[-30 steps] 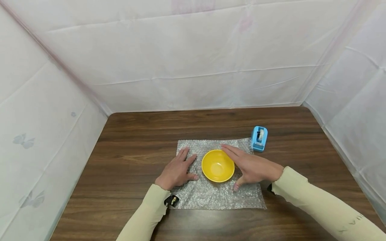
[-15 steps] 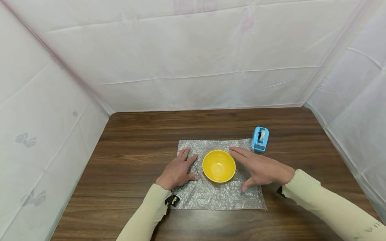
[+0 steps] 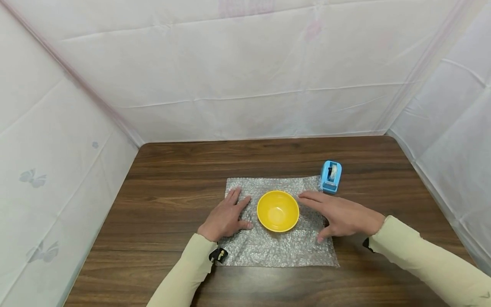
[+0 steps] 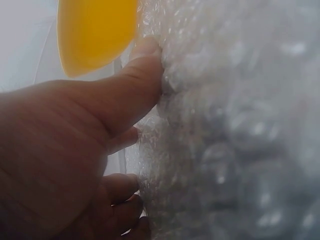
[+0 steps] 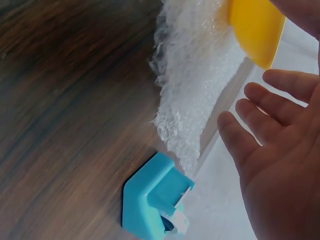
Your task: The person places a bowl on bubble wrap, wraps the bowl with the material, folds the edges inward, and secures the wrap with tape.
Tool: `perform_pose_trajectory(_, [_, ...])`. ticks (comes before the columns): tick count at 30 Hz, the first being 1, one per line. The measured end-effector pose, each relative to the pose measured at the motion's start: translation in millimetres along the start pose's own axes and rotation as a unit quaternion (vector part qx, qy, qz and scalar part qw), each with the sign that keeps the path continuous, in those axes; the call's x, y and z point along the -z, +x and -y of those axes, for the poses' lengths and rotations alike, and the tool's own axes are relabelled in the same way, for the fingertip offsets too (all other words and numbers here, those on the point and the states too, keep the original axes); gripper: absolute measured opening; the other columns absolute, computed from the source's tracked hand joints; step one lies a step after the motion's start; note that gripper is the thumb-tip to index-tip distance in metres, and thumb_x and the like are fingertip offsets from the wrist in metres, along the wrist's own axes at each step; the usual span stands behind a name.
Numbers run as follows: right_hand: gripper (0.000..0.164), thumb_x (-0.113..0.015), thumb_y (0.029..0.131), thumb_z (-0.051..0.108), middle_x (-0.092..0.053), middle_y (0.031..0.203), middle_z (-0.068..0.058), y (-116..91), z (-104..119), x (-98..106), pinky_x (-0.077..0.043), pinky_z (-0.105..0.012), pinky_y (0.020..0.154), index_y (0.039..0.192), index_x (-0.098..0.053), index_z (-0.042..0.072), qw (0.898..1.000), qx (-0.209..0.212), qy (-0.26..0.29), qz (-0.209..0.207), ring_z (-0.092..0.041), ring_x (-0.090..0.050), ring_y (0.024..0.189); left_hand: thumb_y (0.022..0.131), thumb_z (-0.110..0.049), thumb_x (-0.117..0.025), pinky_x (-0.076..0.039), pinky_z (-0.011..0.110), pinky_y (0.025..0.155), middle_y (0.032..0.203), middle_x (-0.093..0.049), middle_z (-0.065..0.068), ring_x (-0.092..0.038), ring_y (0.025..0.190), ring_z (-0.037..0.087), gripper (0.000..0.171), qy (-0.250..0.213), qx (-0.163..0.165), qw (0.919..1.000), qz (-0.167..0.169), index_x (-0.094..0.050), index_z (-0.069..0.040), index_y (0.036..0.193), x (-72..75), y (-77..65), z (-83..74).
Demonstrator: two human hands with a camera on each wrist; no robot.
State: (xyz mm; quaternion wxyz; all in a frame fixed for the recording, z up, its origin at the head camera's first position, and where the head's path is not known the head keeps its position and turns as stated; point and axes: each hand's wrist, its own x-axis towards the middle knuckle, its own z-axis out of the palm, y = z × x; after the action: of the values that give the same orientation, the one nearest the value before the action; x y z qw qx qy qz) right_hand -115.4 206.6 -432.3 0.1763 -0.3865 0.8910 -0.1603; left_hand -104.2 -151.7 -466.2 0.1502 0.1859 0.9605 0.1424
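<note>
Bright yellow, all the way round, that's my bowl (image 3: pixel 278 211), plain inside and out! Under it, the bubble wrap (image 3: pixel 276 251) flashes silvery grey, flecked all over with white glints. Sky blue on the tape dispenser (image 3: pixel 328 186), leaning turquoise from my right wrist, with a white roll (image 3: pixel 333 171) in it. Below, dark brown wood grain streaks the table (image 3: pixel 172 204) in near-black lines. Pale cream-yellow on my left sleeve (image 3: pixel 188 264), black on the wrist strap (image 3: pixel 218 256). And whitish sheeting (image 3: pixel 245 64) behind, pink-smudged, grey-blue butterfly shapes (image 3: pixel 32 178) printed at left!
</note>
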Motion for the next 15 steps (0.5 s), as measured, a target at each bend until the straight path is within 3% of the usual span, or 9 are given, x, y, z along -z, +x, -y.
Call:
perform_pose_trajectory(9, [0.092, -0.09, 0.079, 0.041, -0.043, 0.165, -0.007, -5, -8, -1, -0.052, -0.05, 0.109, 0.157, -0.048, 0.019, 0.999, 0.03, -0.035, -0.009, -0.033, -0.046, 0.149, 0.088, -0.049, -0.079, -0.031, 0.057, 0.127, 0.174, -0.02, 0.019, -0.019, 0.162, 0.039, 0.085, -0.005, 0.008, 0.9999, 0.009, -0.045, -0.017, 0.159, -0.1, -0.1, 0.1])
perform_pose_trajectory(15, [0.062, -0.089, 0.082, 0.026, -0.055, 0.155, -0.007, -9, -17, -1, -0.055, -0.048, 0.106, 0.14, -0.067, 0.019, 0.997, 0.055, -0.058, -0.02, -0.031, -0.054, 0.141, 0.088, -0.05, -0.079, -0.03, 0.056, 0.127, 0.174, -0.019, 0.019, -0.019, 0.162, 0.038, 0.086, -0.004, 0.007, 0.9999, 0.009, -0.044, -0.017, 0.16, -0.1, 0.3, 0.4])
